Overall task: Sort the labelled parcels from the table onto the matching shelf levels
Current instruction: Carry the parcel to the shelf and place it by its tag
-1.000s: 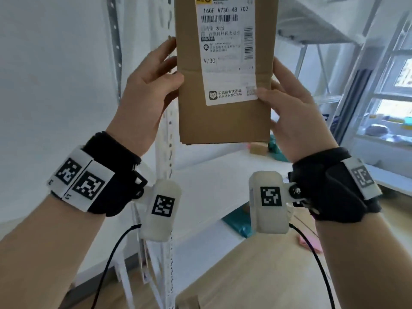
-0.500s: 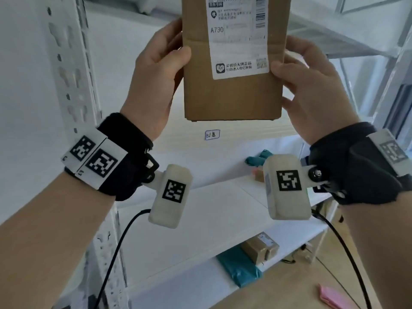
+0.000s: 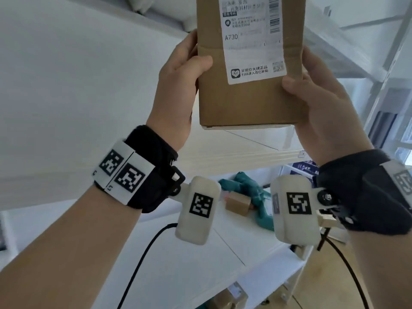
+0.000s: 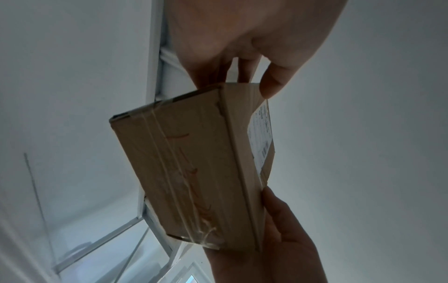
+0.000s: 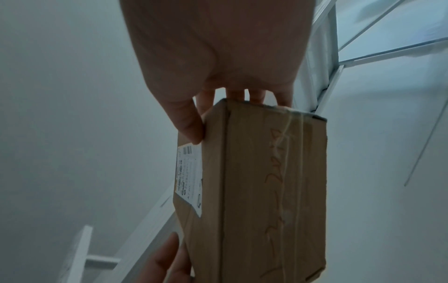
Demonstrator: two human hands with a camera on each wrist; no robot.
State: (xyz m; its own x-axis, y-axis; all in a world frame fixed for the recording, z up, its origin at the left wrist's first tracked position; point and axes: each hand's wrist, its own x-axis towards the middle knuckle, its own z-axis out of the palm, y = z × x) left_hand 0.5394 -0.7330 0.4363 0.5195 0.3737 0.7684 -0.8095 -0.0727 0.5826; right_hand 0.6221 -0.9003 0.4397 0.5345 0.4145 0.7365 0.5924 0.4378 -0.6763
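A brown cardboard parcel [image 3: 247,99] with a white label reading A730 is raised high in front of the white shelf unit [image 3: 234,148]. My left hand [image 3: 178,85] grips its left edge, thumb on the front face and fingers behind. My right hand [image 3: 316,101] grips the right edge the same way. In the left wrist view the parcel [image 4: 194,172] shows its taped underside with orange writing. The right wrist view shows the parcel [image 5: 261,191] from below too, with the thumb on the labelled face. The parcel's top end is cut off by the frame.
A white shelf board [image 3: 200,264] lies below my wrists with a teal bag [image 3: 249,192] and a small brown box [image 3: 237,205] on it. More parcels [image 3: 231,297] sit on a lower level. A shelf level [image 3: 338,41] runs overhead at the right. White wall fills the left.
Both hands have lifted the parcel higher and nearer the upper shelf level. The view has swung left to right across the shelf unit, and the shelf post has left the frame.
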